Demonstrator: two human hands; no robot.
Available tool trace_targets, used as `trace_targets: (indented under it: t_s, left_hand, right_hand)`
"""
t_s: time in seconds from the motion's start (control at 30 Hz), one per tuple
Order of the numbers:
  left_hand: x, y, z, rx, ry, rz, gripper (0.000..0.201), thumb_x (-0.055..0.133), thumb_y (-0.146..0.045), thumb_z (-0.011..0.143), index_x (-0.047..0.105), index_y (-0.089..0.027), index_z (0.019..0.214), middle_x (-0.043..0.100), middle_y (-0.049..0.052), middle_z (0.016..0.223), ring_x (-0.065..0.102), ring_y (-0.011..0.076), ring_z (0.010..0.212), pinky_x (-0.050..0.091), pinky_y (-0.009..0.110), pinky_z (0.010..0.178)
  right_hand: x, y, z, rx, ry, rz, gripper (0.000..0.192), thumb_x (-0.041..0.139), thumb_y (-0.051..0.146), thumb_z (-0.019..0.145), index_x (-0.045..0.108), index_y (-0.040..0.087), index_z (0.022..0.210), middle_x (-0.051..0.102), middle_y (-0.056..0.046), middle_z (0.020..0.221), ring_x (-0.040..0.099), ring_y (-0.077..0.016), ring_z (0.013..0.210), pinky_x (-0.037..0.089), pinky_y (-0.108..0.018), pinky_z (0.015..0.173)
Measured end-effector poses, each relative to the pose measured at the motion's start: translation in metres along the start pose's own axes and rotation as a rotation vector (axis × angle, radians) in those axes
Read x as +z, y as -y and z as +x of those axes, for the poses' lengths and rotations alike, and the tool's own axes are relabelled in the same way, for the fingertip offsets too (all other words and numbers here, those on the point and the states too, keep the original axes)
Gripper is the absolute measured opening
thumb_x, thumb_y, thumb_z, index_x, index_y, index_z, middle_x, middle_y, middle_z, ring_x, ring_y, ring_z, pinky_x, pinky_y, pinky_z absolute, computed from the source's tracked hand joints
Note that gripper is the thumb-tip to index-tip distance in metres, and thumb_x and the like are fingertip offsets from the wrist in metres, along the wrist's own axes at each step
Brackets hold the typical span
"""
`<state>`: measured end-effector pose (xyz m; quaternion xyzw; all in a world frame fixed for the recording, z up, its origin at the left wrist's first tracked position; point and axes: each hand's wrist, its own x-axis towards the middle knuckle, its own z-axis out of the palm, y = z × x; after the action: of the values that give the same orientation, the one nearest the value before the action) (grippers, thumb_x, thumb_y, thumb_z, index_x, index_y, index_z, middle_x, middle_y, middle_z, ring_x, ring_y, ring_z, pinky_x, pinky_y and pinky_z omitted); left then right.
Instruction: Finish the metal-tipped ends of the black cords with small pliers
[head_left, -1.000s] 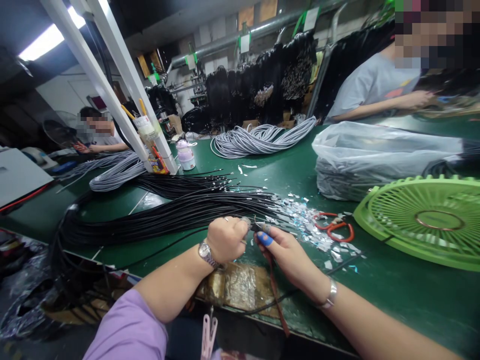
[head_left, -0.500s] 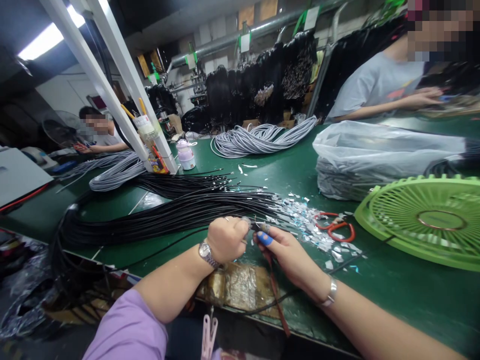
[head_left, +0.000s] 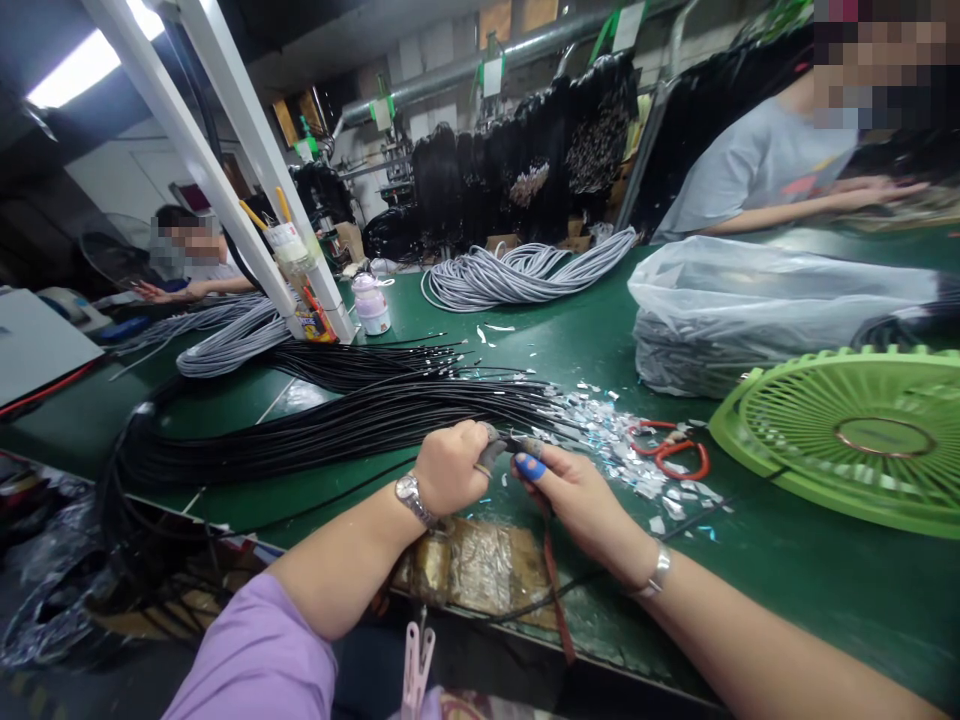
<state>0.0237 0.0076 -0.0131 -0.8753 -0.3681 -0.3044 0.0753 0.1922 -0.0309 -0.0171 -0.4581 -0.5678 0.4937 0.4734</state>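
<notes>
My left hand (head_left: 450, 465) is closed around the end of a thin black cable (head_left: 507, 443), a watch on its wrist. My right hand (head_left: 574, 495), with a blue cap on the thumb and a bracelet on the wrist, pinches the same cable end; a brown-handled tool (head_left: 553, 585) hangs from its palm toward the table edge. Both hands meet just in front of a thick bundle of black cables (head_left: 330, 425) lying across the green table (head_left: 787, 560). Small foil scraps (head_left: 615, 440) lie scattered to the right of my hands.
Red-handled scissors (head_left: 671, 452) rest among the scraps. A green fan grille (head_left: 847, 435) lies at right, a clear plastic bag (head_left: 757, 305) behind it. Grey cable coils (head_left: 525, 275) sit farther back. One person works at the far right (head_left: 757, 170), another at the far left (head_left: 187, 265).
Both hands have shifted slightly up and away from the table edge together, still holding the cable end. The person at right reached an arm further right.
</notes>
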Motion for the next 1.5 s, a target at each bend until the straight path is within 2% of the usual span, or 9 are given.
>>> trace_targets:
  t_s: [0.27,0.47,0.7,0.83,0.97,1.13,1.23,1.37,1.5]
  left_hand:
    - [-0.011,-0.002,0.007,-0.155,0.170,-0.228,0.020,0.044,-0.031,0.089,0.057,-0.019,0.080,0.063,0.003,0.070,0.057,0.0144,0.062,0.039,0.025,0.058]
    - [-0.017,0.002,0.015,-0.293,0.315,-0.507,0.030,0.045,-0.040,0.088,0.051,-0.018,0.069,0.049,-0.002,0.060,0.041,0.0103,0.056,0.031,0.023,0.054]
    - [-0.014,0.004,0.020,-0.543,0.429,-0.998,0.047,0.059,-0.061,0.072,0.054,-0.015,0.066,0.041,-0.005,0.054,0.033,0.0067,0.051,0.027,0.021,0.049]
    - [-0.014,0.004,0.020,-0.737,0.535,-1.202,0.048,0.067,-0.061,0.063,0.052,-0.016,0.067,0.034,-0.009,0.045,0.023,0.0038,0.040,0.015,0.020,0.040]
    - [-0.012,0.007,0.021,-0.844,0.613,-1.355,0.043,0.073,-0.053,0.060,0.049,-0.017,0.067,0.032,-0.011,0.042,0.017,0.0024,0.035,0.008,0.019,0.036]
    - [-0.009,0.007,0.021,-0.841,0.569,-1.364,0.038,0.070,-0.049,0.065,0.051,-0.017,0.068,0.032,-0.011,0.041,0.017,0.0023,0.035,0.008,0.018,0.035]
    - [-0.011,0.002,0.021,-0.789,0.528,-1.306,0.042,0.069,-0.053,0.066,0.056,-0.014,0.072,0.033,-0.011,0.042,0.020,0.0027,0.037,0.010,0.019,0.037]
    - [-0.015,-0.003,0.021,-0.748,0.562,-1.177,0.038,0.070,-0.048,0.068,0.059,-0.013,0.075,0.038,-0.009,0.046,0.027,0.0028,0.039,0.018,0.019,0.040]
    - [-0.014,-0.003,0.020,-0.702,0.578,-1.095,0.034,0.066,-0.046,0.070,0.055,-0.014,0.072,0.045,-0.007,0.048,0.036,0.0046,0.040,0.027,0.019,0.040]
  right_hand:
    - [-0.006,-0.004,0.001,-0.062,0.029,-0.127,0.032,0.055,0.048,0.079,0.062,0.019,0.068,0.047,0.003,0.055,0.039,-0.0115,0.051,0.034,-0.024,0.047]
    - [-0.011,-0.005,0.002,-0.092,0.069,-0.171,0.027,0.055,0.041,0.080,0.068,0.018,0.074,0.058,0.000,0.061,0.048,-0.0133,0.057,0.042,-0.026,0.055]
    - [-0.012,-0.003,0.002,-0.123,0.074,-0.210,0.024,0.055,0.038,0.078,0.072,0.022,0.075,0.066,-0.001,0.064,0.054,-0.0171,0.059,0.046,-0.030,0.059]
    - [-0.012,-0.004,0.002,-0.143,0.073,-0.234,0.025,0.055,0.040,0.077,0.074,0.023,0.080,0.070,-0.001,0.070,0.059,-0.0200,0.065,0.048,-0.032,0.064]
    - [-0.013,-0.004,0.002,-0.168,0.072,-0.264,0.026,0.054,0.039,0.078,0.074,0.024,0.083,0.071,-0.002,0.073,0.061,-0.0210,0.069,0.049,-0.032,0.067]
    - [-0.015,-0.003,0.004,-0.153,0.106,-0.206,0.024,0.057,0.041,0.077,0.071,0.023,0.084,0.072,-0.004,0.079,0.064,-0.0223,0.078,0.050,-0.035,0.076]
    - [-0.016,-0.001,0.005,-0.114,0.052,-0.135,0.027,0.058,0.046,0.076,0.068,0.021,0.081,0.070,-0.005,0.080,0.062,-0.0219,0.080,0.050,-0.035,0.077]
    - [-0.017,-0.001,0.006,-0.096,-0.075,-0.143,0.031,0.060,0.052,0.075,0.062,0.021,0.073,0.062,-0.002,0.070,0.055,-0.0176,0.068,0.046,-0.030,0.066]
    - [-0.015,-0.001,0.006,0.000,-0.054,-0.042,0.035,0.067,0.054,0.069,0.057,0.020,0.067,0.049,0.003,0.056,0.040,-0.0110,0.052,0.034,-0.024,0.048]
